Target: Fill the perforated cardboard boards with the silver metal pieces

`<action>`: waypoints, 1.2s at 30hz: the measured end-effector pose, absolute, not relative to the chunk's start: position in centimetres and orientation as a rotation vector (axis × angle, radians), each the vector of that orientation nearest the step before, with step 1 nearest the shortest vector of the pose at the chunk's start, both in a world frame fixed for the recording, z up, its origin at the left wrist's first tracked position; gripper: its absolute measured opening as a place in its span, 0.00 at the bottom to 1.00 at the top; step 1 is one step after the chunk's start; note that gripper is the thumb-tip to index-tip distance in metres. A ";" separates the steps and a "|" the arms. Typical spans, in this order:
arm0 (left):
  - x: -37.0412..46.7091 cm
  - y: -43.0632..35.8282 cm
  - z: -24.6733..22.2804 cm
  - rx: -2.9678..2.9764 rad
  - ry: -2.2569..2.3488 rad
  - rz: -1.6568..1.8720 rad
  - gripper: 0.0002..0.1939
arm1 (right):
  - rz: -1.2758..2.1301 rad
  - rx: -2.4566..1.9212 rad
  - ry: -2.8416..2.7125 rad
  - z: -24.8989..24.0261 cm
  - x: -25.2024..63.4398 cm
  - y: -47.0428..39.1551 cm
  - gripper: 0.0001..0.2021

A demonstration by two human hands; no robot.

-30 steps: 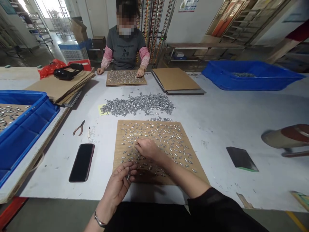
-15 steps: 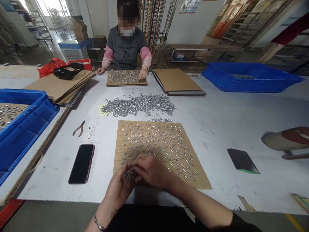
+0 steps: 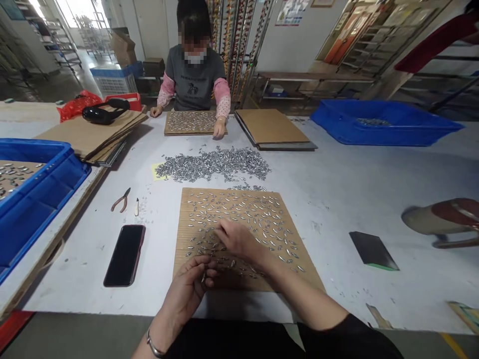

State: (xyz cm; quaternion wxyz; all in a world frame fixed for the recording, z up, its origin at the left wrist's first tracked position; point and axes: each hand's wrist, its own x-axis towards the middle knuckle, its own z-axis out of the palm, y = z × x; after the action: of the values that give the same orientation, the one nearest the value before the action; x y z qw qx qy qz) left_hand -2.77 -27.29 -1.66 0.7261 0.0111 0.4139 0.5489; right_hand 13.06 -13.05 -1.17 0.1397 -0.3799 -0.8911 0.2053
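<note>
A corrugated cardboard sheet [image 3: 178, 239] lies in front of me, with many small, shiny, pointed metal pieces [image 3: 266, 233] spread over it in loose rows. At its near left edge, my left hand [image 3: 190, 284] is curled, palm up, around a few of those pieces, mostly hidden by the fingers. My right hand [image 3: 239, 242] hovers over the middle of the sheet, fingers drawn together; whatever is between the fingertips cannot be made out. Beyond the sheet lies a long heap of the same metal pieces [image 3: 217, 164].
On the left are a phone [image 3: 124, 255], pliers [image 3: 121, 200], a small white-handled tool [image 3: 136, 207] and a blue bin [image 3: 45, 199]. Opposite, a co-worker [image 3: 194, 80] works at another sheet. Stacked cardboard [image 3: 277, 127], a blue tub [image 3: 385, 132], a dark block [image 3: 374, 250] and a mug [image 3: 434, 217] stand rightward.
My right hand has moved away from my left hand, forward over the sheet. The left fingers have curled further in. The co-worker's hand has shifted to the sheet's near edge.
</note>
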 end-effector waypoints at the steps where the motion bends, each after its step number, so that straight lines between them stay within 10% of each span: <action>1: -3.1 -27.4 -1.6 0.007 0.944 1.226 0.11 | 0.496 -1.111 -2.606 -1.5 12.9 -12.0 0.08; 9: -5.0 -28.3 -2.2 -0.038 0.995 1.336 0.10 | 0.087 -1.142 -2.860 -3.9 9.7 -9.4 0.13; 36: -4.6 -27.6 -2.2 -0.088 1.025 1.316 0.08 | 0.291 -1.448 -2.901 -1.5 10.5 -11.7 0.14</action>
State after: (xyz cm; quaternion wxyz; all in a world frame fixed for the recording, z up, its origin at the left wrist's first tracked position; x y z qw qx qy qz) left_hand -4.65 -27.58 -2.19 0.6711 -0.0389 0.4548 0.5843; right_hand 10.47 -11.72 -1.52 -0.0568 -0.4441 -0.8897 0.0891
